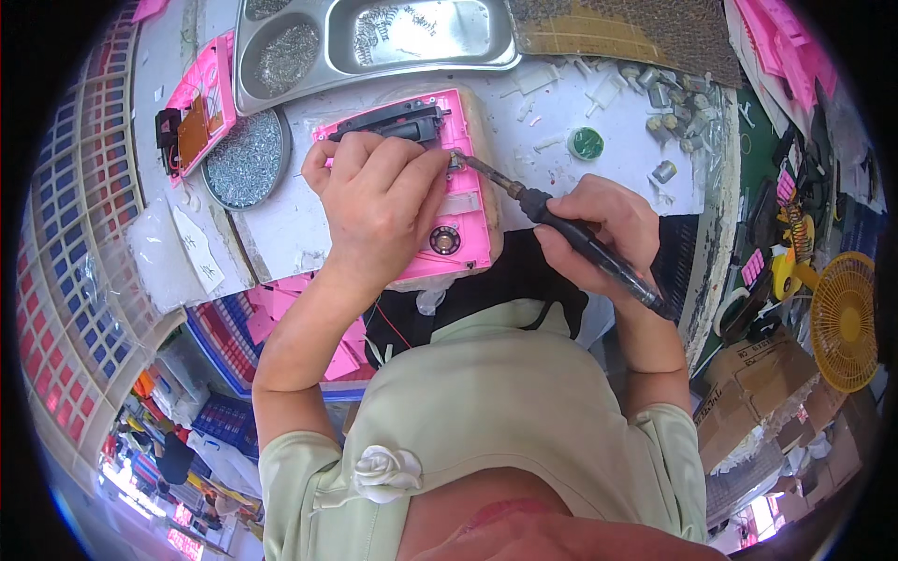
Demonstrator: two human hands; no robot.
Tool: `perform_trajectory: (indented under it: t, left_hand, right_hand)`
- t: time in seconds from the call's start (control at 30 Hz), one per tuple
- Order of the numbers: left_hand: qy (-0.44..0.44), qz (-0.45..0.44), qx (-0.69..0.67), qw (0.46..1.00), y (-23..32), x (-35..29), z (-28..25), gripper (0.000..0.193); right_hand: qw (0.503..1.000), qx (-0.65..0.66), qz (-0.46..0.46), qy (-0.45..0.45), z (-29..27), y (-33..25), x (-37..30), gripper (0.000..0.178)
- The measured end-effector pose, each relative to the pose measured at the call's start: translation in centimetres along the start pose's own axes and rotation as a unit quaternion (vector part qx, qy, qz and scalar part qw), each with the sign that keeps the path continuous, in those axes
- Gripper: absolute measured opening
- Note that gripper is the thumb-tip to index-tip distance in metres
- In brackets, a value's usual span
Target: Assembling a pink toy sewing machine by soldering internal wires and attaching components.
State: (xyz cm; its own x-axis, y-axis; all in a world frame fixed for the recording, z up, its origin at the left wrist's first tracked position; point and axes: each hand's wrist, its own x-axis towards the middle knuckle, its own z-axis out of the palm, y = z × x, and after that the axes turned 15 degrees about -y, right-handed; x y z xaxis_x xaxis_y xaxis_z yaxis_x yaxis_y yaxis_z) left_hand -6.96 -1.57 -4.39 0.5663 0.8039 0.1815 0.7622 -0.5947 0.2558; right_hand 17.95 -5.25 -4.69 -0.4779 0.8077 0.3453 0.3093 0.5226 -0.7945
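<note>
A pink plastic housing (475, 224) lies open on a pale block on the table, a long black part (412, 120) fixed along its far side. A small round black-rimmed part (445, 240) sits near its near edge. My left hand (379, 201) rests over the housing with fingers curled and closed; what its fingertips grip is hidden. My right hand (613, 220) is wrapped round the black handle of a soldering iron (585, 245). The iron's metal tip reaches a small metal part (456, 161) in the housing, right beside my left fingertips.
A metal compartment tray (510, 58) with springs and small metal pieces stands at the back. To the left are a round dish of screws (241, 168) and a pink part with a brown board (198, 131). A green-filled pot (586, 143) and several small motors (666, 122) lie right.
</note>
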Motion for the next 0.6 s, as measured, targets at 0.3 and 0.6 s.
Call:
perform_trajectory:
  t: [0.3,0.6]
  left_hand:
    - [0.031,0.011,0.004,0.999,0.00,0.22,0.32,0.019]
    - [0.030,0.011,0.006,0.999,-0.08,0.20,0.34,0.021]
  right_hand:
    - [0.999,0.008,0.026,0.021,-0.67,0.05,-0.53,0.027]
    - [0.999,0.013,0.015,0.027,-1.00,-0.08,-0.74,0.027]
